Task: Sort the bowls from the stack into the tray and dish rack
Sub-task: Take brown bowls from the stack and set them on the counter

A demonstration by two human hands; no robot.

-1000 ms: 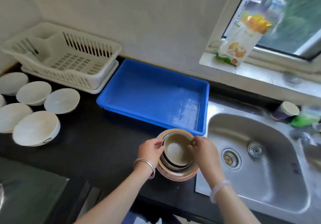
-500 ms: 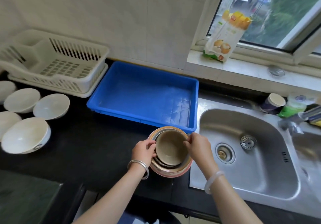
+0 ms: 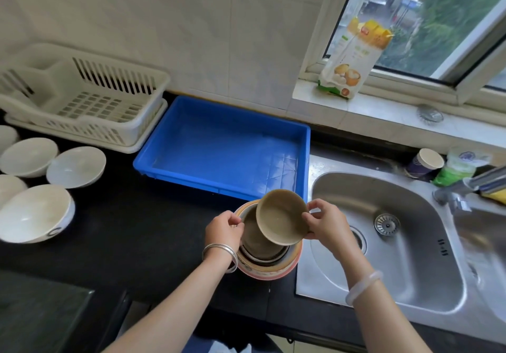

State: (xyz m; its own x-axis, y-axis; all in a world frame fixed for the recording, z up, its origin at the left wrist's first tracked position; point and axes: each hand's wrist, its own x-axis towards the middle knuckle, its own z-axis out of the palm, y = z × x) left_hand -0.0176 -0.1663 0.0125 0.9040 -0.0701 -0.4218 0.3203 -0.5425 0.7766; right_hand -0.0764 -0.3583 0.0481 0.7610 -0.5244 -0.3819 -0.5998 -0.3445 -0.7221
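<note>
The right hand (image 3: 327,222) pinches the right rim of the tan bowl (image 3: 280,217). Half a second ago this bowl sat nested on top of the stack (image 3: 268,273); now it is lifted and tilted just above it. The left hand (image 3: 223,226) grips the stack's left rim, steadying it. The blue tray (image 3: 191,179) lies just behind the stack, and the dish rack (image 3: 82,98) stands well off to its back-left. The top bowl is freed, so I judge that placing it comes next.
</note>
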